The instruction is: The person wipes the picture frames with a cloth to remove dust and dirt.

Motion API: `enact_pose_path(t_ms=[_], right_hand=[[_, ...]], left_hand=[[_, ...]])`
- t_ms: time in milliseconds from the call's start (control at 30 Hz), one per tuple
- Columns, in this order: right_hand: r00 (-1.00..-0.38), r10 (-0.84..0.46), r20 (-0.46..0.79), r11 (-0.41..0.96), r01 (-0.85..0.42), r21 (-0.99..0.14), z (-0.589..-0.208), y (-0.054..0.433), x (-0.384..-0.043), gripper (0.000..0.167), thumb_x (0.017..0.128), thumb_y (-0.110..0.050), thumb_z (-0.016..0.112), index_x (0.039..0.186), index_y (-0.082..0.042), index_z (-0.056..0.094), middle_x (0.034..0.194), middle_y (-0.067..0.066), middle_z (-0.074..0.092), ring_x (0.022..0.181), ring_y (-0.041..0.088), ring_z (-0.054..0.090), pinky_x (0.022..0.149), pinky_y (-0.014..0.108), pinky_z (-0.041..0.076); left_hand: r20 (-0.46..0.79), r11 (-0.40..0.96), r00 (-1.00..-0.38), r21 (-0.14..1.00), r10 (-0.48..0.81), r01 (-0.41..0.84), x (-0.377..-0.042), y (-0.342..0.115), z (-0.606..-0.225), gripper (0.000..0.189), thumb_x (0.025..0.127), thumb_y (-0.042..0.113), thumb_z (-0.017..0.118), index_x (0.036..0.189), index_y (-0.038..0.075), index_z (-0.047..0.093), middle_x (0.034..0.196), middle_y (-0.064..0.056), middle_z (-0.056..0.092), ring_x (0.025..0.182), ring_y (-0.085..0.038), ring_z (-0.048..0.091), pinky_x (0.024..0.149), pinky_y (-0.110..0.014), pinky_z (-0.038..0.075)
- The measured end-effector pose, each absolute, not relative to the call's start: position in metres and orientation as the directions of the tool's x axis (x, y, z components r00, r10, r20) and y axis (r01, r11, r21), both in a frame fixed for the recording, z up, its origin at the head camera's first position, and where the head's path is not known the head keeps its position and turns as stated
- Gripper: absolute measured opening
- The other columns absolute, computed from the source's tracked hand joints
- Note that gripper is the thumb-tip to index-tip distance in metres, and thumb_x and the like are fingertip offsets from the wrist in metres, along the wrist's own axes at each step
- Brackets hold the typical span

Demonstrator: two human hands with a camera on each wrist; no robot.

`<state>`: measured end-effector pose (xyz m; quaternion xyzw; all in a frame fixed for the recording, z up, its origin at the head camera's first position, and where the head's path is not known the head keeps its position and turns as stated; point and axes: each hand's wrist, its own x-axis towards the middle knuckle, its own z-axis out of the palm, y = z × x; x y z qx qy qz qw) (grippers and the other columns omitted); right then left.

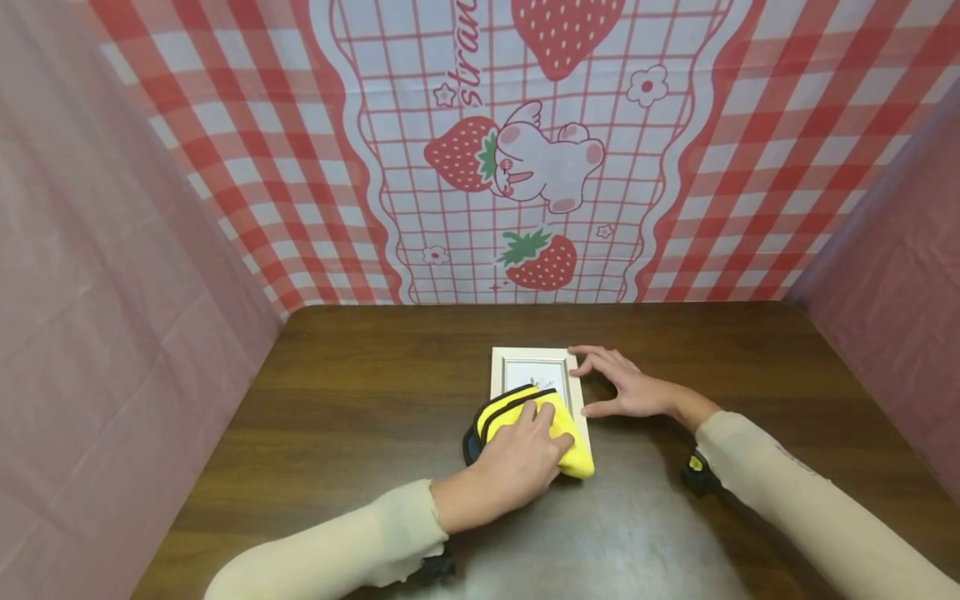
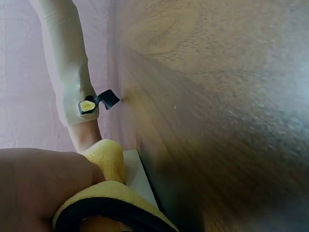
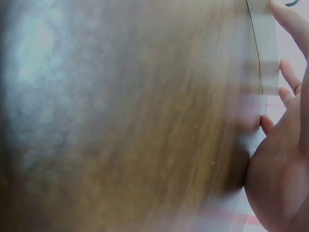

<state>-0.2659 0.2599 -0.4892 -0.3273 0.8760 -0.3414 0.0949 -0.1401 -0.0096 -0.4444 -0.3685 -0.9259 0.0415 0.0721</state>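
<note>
Left hand (image 1: 517, 467) clamped on folded yellow cloth with black edging (image 1: 577, 459), draped over the lower part of a cream rectangular picture frame (image 1: 528, 353) flat on the brown wood-grain table (image 1: 360, 400). Right hand (image 1: 633, 393): fingers spread, thumb and fingertips touching the frame's right edge. Hands apart.

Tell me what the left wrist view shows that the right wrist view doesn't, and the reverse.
Only left wrist: the left hand, the cloth's yellow folds, and the right sleeve with a small black-and-yellow device.
Only right wrist: fingers of the right hand, at the frame's edge.
Both: part of the pale frame and the brown table.
</note>
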Motion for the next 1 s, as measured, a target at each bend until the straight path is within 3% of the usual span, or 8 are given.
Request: enact_pose_path(t_ms=[233,533,733,1000], right_hand=[[-0.775,-0.631,0.03,0.569,-0.488,-0.662,-0.489,0.259,-0.266,0.045,0.094,-0.034,0.091,0.129,-0.022,0.064,0.179,0.022,0.038,0.163,0.051,0.032,0.13,0.087,0.01],[-0.761,-0.642,0.093,0.533,-0.53,-0.66,-0.491,0.26,-0.265,0.049,0.092,-0.039,0.092,0.128,-0.022,0.064,0.176,0.022,0.041,0.158,0.049,0.036,0.125,0.086,0.016],[-0.754,-0.642,0.138,0.503,-0.551,-0.666,-0.498,0.262,-0.267,0.048,0.092,-0.044,0.091,0.127,-0.024,0.064,0.175,0.02,0.042,0.157,0.049,0.036,0.124,0.087,0.014],[-0.745,-0.648,0.158,0.502,-0.575,-0.646,-0.5,0.263,-0.269,0.049,0.092,-0.042,0.091,0.127,-0.023,0.064,0.174,0.02,0.044,0.155,0.046,0.039,0.127,0.081,0.018]], left_hand=[[0.155,0.76,-0.745,-0.09,0.649,0.643,-0.14,-0.031,-0.449,0.028,0.095,0.036,0.089,0.122,0.033,0.081,0.116,-0.003,0.065,0.102,-0.019,0.055,0.052,-0.026,0.053],[0.144,0.8,-0.789,-0.026,0.597,0.6,-0.137,-0.067,-0.444,0.035,0.095,0.029,0.086,0.129,0.033,0.08,0.12,-0.005,0.066,0.104,-0.021,0.058,0.06,-0.028,0.056],[0.21,0.792,-0.771,-0.033,0.602,0.609,-0.136,-0.08,-0.446,0.036,0.092,0.026,0.087,0.127,0.031,0.08,0.118,-0.006,0.067,0.102,-0.023,0.059,0.055,-0.03,0.054],[0.244,0.784,-0.757,-0.023,0.606,0.621,-0.141,-0.082,-0.448,0.034,0.094,0.025,0.088,0.127,0.028,0.081,0.117,-0.006,0.068,0.102,-0.022,0.061,0.057,-0.031,0.058]])
